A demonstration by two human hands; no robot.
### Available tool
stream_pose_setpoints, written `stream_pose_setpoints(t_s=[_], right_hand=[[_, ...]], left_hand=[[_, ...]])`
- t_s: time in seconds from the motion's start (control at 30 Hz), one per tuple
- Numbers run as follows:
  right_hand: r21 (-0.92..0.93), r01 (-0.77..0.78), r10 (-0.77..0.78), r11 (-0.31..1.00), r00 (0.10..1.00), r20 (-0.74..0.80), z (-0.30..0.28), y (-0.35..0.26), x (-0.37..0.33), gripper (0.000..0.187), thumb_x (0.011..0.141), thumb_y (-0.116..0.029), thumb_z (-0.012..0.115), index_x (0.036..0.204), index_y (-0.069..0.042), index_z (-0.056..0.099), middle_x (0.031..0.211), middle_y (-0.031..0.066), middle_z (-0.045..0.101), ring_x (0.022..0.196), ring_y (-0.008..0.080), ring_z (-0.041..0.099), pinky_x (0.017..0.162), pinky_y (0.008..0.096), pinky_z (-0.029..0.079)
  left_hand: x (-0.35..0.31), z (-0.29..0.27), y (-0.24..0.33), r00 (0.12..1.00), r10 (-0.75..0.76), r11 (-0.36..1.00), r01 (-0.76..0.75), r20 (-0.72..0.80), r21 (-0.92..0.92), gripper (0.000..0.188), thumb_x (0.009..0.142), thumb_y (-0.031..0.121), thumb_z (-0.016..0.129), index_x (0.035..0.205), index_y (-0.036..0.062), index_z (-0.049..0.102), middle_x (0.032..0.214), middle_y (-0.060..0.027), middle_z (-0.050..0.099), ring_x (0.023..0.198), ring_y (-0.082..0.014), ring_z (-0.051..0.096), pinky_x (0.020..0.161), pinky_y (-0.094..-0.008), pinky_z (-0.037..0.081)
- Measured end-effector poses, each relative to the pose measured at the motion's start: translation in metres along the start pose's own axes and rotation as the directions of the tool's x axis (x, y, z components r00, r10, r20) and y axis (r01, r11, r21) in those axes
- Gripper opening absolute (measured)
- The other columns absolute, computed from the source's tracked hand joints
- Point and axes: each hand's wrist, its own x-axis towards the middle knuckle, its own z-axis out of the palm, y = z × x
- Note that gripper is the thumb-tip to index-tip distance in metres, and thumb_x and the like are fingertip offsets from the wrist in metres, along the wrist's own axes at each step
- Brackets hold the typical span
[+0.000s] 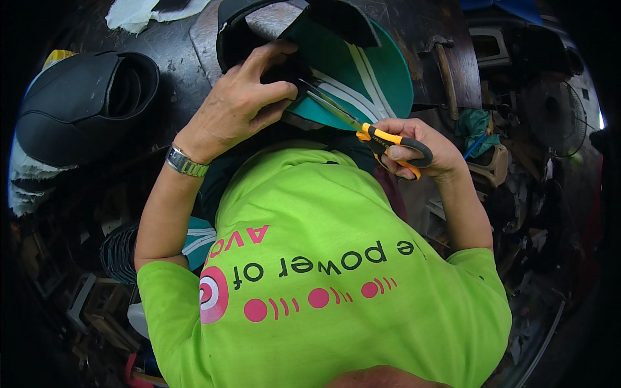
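Note:
My right hand (430, 145) grips scissors (374, 134) by their yellow-and-black handles. The blades point left, slightly apart, with their tips close to my left fingers. A teal sheet piece with white stripes (396, 87) lies beyond the blades, joined to or lying against a curved black piece (236, 42). My left hand (249, 97) is closed on the near left edge of this work, thumb and fingers bent. The exact spot it pinches is dark and partly hidden by the fingers.
Nested black moulded shells (71, 110) sit at the left on the dark table (174, 39). A hammer (446, 77) lies near its right edge, with a fan (555, 111) beyond. White cloth (132, 14) is at the far left. Stacked teal striped pieces (202, 238) lie below my left forearm.

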Motion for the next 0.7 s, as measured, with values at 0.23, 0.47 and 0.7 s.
stream_pose_setpoints(t_s=[0.23, 0.47, 0.7], right_hand=[[0.016, 0.013, -0.013, 1.0, 0.999, -0.032, -0.0009, 0.0008, 0.0029, 0.051, 0.089, -0.02, 0.08, 0.129, 0.005, 0.06, 0.068, 0.005, 0.062, 0.046, 0.0071, 0.054, 0.044, 0.0194, 0.041], [-0.037, 0.018, -0.02, 0.999, 0.997, -0.075, -0.0018, 0.0031, 0.0035, 0.05, 0.086, -0.013, 0.083, 0.127, 0.005, 0.061, 0.069, 0.0009, 0.061, 0.046, 0.0062, 0.054, 0.044, 0.0192, 0.04], [-0.049, 0.035, -0.039, 0.998, 0.996, -0.085, -0.0006, 0.0057, 0.0041, 0.05, 0.085, -0.015, 0.084, 0.126, 0.004, 0.063, 0.07, 0.0002, 0.061, 0.047, 0.0059, 0.053, 0.044, 0.0191, 0.039]], left_hand=[[-0.0003, 0.0006, -0.0003, 1.0, 0.004, 1.0, -0.004, 0.003, 0.014, 0.027, 0.083, 0.01, 0.078, 0.106, 0.013, 0.065, 0.147, -0.0144, 0.049, 0.126, -0.0339, 0.061, 0.102, -0.0433, 0.054], [0.0001, 0.0017, 0.0001, 1.0, 0.0, 1.0, 0.0, -0.003, 0.021, 0.026, 0.084, 0.01, 0.077, 0.106, 0.0128, 0.065, 0.145, -0.0139, 0.051, 0.126, -0.0331, 0.061, 0.103, -0.043, 0.054], [0.0007, 0.0019, 0.002, 1.0, -0.003, 1.0, 0.003, -0.008, 0.024, 0.025, 0.084, 0.01, 0.077, 0.106, 0.0125, 0.065, 0.145, -0.0135, 0.051, 0.126, -0.0331, 0.061, 0.102, -0.0428, 0.054]])
